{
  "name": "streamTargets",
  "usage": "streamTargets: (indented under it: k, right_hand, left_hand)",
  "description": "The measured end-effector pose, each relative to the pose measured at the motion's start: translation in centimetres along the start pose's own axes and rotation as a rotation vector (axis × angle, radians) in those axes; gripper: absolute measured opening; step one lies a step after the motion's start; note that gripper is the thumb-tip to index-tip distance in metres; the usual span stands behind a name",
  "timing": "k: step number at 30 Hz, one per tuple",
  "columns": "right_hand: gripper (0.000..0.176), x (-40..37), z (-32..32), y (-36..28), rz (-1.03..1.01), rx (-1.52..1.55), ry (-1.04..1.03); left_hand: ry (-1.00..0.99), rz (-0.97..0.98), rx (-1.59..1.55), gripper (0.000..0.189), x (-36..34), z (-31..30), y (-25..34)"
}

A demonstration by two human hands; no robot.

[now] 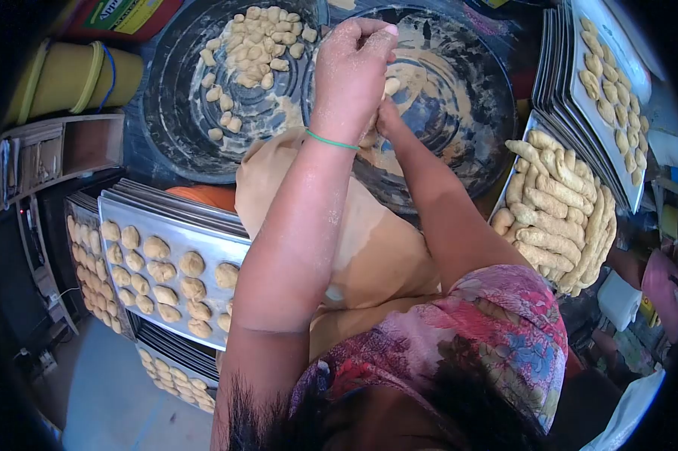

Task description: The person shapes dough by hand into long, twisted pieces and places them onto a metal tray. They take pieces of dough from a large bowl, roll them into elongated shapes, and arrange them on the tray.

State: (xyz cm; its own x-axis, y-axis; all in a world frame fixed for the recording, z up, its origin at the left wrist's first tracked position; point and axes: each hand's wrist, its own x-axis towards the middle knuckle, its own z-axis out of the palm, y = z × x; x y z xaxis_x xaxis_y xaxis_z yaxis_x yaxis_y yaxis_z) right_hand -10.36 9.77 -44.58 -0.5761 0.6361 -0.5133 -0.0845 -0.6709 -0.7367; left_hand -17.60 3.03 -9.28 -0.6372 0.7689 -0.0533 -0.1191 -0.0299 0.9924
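My left hand (pixel 352 71), dusted with flour and with a green band at the wrist, is raised over the right-hand black basin (pixel 497 113). Its fingers are curled closed, and whatever they may hold is hidden. Just below and behind it, my right hand (pixel 388 120) is closed around a piece of dough (pixel 391 86), whose pale end sticks out above the fingers; my left wrist covers much of this hand. Flour coats the basin floor beneath. In the left-hand black basin (pixel 158 113) lie many small cut dough pieces (pixel 260 41), heaped at the top and scattered lower down.
Stacked metal trays (pixel 177 297) with rounded dough pieces stand at the left. At the right, thick dough ropes (pixel 553 214) are piled beside another tilted stack of trays (pixel 591 68) with shaped dough. A yellowish container (pixel 61 83) lies at the upper left.
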Motion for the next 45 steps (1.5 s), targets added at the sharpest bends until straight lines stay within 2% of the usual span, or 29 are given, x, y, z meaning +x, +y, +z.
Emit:
streamTargets:
  k: [2, 6, 8, 11, 12, 14, 16, 17, 19, 21, 23, 25, 28, 31, 34, 37, 39, 41, 43, 45]
  right_hand:
    - [0.042, -1.1, 0.5, -4.3, 0.041, 0.348, -0.165]
    - [0.045, -6.2, -0.4, -13.5, -0.060, 0.308, -0.244]
    - [0.050, -9.2, -0.4, -18.0, -0.175, 0.271, -0.272]
    - [0.047, -11.3, 0.1, -23.1, -0.354, -0.027, -0.138]
    - [0.052, -11.8, 0.2, -24.7, -0.306, -0.152, -0.139]
    - [0.062, -11.8, 1.5, -25.6, -0.404, -0.397, -0.010]
    - [0.075, -11.7, 3.9, -25.5, -0.417, -0.819, 0.143]
    - [0.083, -11.0, 4.6, -24.4, -0.549, -1.080, 0.210]
    - [0.089, -4.9, 2.3, -18.6, -0.673, -1.350, 0.139]
    - [0.082, -4.3, 3.0, -14.6, -0.327, -1.259, -0.163]
    - [0.071, 0.3, -0.5, -11.1, -0.114, -1.456, -0.477]
    - [0.057, 1.7, -4.1, -8.1, -0.172, -1.372, -0.106]
    - [0.061, 2.3, -7.1, -5.6, -0.143, -1.679, 0.277]
    - [0.057, -0.4, -6.4, -5.4, -0.138, -1.952, 0.153]
    - [0.046, -1.9, -3.8, -6.0, 0.034, -2.111, -0.072]
    - [0.035, -2.2, -5.1, -2.3, 0.260, -2.219, -0.712]
    - [0.033, 1.0, -7.1, 0.3, 0.441, -1.877, -1.137]
    - [0.034, -2.1, -3.0, -4.6, 0.334, -1.552, -0.776]
    - [0.038, 0.0, -2.1, -6.1, 0.256, -1.483, -0.310]
    - [0.043, 2.1, -3.6, -4.2, -0.270, -1.489, 0.083]
  left_hand:
    - [0.004, -0.008, -0.043, 0.019, 0.0, 0.1, 0.2]
    - [0.004, -0.014, -0.071, 0.019, 0.0, 0.4, 0.4]
    - [-0.007, 0.010, -0.066, 0.019, -0.1, 0.6, 0.4]
    - [-0.015, 0.019, -0.047, 0.019, -0.1, 0.6, 0.2]
    - [-0.017, 0.017, -0.038, 0.020, -0.2, 0.6, 0.2]
    - [-0.001, -0.009, -0.075, 0.020, -0.4, 0.6, 0.6]
    - [0.009, -0.022, -0.090, 0.020, -0.4, 0.5, 0.8]
    - [0.014, -0.024, -0.085, 0.021, -0.4, 0.3, 0.8]
    - [0.018, -0.025, -0.070, 0.021, -0.4, 0.2, 0.8]
    - [0.018, -0.027, -0.049, 0.022, -0.4, -0.1, 0.7]
    - [0.011, -0.041, -0.051, 0.022, -0.5, -0.2, 0.7]
    - [0.019, -0.051, -0.059, 0.022, -0.7, -0.5, 0.6]
    - [0.035, -0.050, -0.077, 0.022, -0.6, -0.7, 0.4]
    - [0.030, -0.046, -0.074, 0.022, -0.3, -0.9, 0.7]
    - [0.005, -0.046, -0.058, 0.022, -0.2, -0.6, 0.8]
    - [-0.025, -0.028, -0.042, 0.022, -0.1, -0.2, 0.8]
    - [-0.018, -0.016, -0.017, 0.022, 0.0, -0.3, 0.5]
    - [-0.001, 0.020, -0.081, 0.020, 0.0, -0.1, 0.4]
    - [0.019, -0.008, -0.118, 0.020, -0.6, 0.0, 0.6]
    - [0.035, -0.069, -0.132, 0.019, -1.0, 0.1, 1.7]
